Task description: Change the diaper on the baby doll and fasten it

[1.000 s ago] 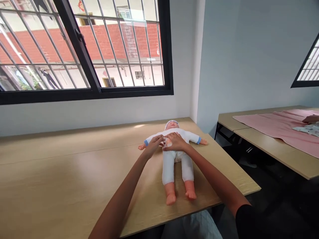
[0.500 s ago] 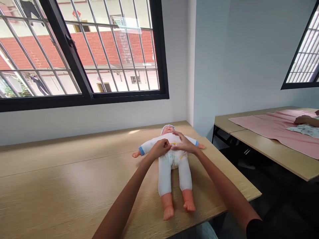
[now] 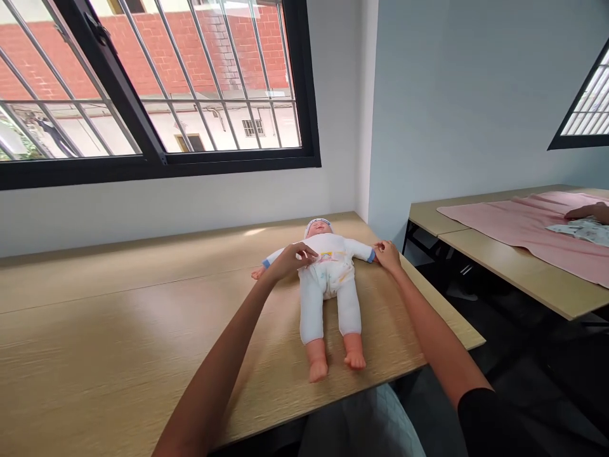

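Observation:
A baby doll [image 3: 328, 244] lies on its back on the wooden table, its arms spread and its feet towards me. It has a white suit with blue cuffs, a cap and a patterned diaper [image 3: 333, 277] around its hips. My left hand [image 3: 290, 259] is beside the doll's waist, fingers loosely bent and apart, with nothing visible in them. At the doll's outstretched arm on the right, my right hand [image 3: 389, 255] has its fingers closed around the doll's small hand, just past the blue cuff [image 3: 372, 254].
The table [image 3: 118, 330] has its right edge close to my right forearm. Another table [image 3: 514, 266] stands to the right, across a gap, with a pink cloth [image 3: 518, 225] on it. There, another person's hand [image 3: 589, 212] rests on a patterned white cloth [image 3: 583, 230]. A barred window [image 3: 190, 82] is behind.
My right hand has moved from above the doll's belly out to the doll's hand on the right and closed there. My left hand has shifted slightly left. The view has tilted downward.

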A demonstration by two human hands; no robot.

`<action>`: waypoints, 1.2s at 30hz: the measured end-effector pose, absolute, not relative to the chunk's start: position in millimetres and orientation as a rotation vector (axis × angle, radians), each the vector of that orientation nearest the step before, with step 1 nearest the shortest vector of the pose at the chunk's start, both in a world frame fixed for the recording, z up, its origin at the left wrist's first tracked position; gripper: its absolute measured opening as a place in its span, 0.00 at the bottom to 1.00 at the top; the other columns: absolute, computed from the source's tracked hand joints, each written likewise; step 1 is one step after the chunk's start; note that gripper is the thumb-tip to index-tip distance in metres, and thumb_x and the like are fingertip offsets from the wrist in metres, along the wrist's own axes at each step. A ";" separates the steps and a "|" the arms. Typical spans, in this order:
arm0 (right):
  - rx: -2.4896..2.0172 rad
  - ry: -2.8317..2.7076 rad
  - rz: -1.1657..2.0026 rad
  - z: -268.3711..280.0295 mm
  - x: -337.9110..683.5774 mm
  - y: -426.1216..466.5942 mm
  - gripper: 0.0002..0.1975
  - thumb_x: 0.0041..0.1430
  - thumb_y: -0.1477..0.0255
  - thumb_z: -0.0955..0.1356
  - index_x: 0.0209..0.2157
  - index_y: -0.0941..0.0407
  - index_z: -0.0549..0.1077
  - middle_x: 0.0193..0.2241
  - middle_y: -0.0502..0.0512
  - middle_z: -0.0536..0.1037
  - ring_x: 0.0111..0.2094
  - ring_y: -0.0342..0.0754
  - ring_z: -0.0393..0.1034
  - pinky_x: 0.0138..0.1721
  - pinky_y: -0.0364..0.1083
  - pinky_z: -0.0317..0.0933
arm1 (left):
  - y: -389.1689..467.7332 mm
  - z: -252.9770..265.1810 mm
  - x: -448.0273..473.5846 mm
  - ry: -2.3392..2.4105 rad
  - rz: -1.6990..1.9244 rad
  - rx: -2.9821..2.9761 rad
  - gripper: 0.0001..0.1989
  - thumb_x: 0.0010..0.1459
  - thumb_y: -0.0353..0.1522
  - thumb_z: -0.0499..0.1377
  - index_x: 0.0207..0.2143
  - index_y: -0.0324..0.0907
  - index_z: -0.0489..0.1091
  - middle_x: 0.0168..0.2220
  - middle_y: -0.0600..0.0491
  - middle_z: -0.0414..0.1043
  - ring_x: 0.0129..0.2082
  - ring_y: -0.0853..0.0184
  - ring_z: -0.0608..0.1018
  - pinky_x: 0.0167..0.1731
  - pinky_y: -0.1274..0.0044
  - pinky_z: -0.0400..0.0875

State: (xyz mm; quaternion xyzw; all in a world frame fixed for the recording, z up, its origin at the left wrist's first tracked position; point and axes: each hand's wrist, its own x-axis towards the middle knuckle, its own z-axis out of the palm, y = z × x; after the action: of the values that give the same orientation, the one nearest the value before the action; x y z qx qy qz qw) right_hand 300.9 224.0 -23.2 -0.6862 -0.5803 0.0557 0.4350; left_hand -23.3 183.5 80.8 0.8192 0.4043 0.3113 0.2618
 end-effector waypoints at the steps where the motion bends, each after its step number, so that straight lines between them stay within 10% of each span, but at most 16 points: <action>1: -1.736 -1.438 0.139 -24.9 306.7 223.8 0.11 0.55 0.69 0.64 0.36 0.58 0.75 0.39 0.61 0.76 0.42 0.51 0.69 0.48 0.48 0.59 | 183.4 80.5 -23.0 1.094 0.841 2.222 0.11 0.48 0.39 0.62 0.32 0.43 0.77 0.34 0.50 0.74 0.33 0.64 0.72 0.32 0.74 0.66; 19: -1.601 -1.291 0.318 -44.8 323.6 222.2 0.18 0.55 0.57 0.62 0.28 0.57 0.75 0.29 0.57 0.79 0.32 0.51 0.72 0.37 0.46 0.61 | 182.3 91.0 -40.3 1.164 0.979 2.145 0.13 0.51 0.42 0.60 0.27 0.44 0.77 0.35 0.51 0.74 0.35 0.62 0.73 0.35 0.76 0.65; 26: -1.692 -1.516 0.236 -51.1 321.6 228.9 0.14 0.59 0.65 0.61 0.32 0.57 0.75 0.34 0.59 0.79 0.36 0.51 0.72 0.38 0.45 0.60 | 209.7 75.2 -106.8 1.529 0.966 1.867 0.11 0.32 0.30 0.69 0.24 0.42 0.74 0.22 0.54 0.71 0.24 0.64 0.74 0.25 0.78 0.63; 36: -1.779 -1.351 0.276 -49.5 319.0 234.2 0.11 0.59 0.66 0.63 0.33 0.58 0.72 0.32 0.60 0.78 0.35 0.51 0.73 0.38 0.46 0.62 | 213.4 53.9 -121.4 1.446 0.904 1.699 0.22 0.31 0.39 0.70 0.31 0.40 0.71 0.17 0.56 0.70 0.17 0.69 0.70 0.19 0.78 0.63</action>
State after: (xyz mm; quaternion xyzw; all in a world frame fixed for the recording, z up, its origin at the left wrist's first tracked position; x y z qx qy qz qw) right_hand 319.0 234.2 -49.5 -0.7134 -0.5415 0.1106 0.4307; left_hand -121.4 213.4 53.9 0.6586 0.5607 0.3504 0.3592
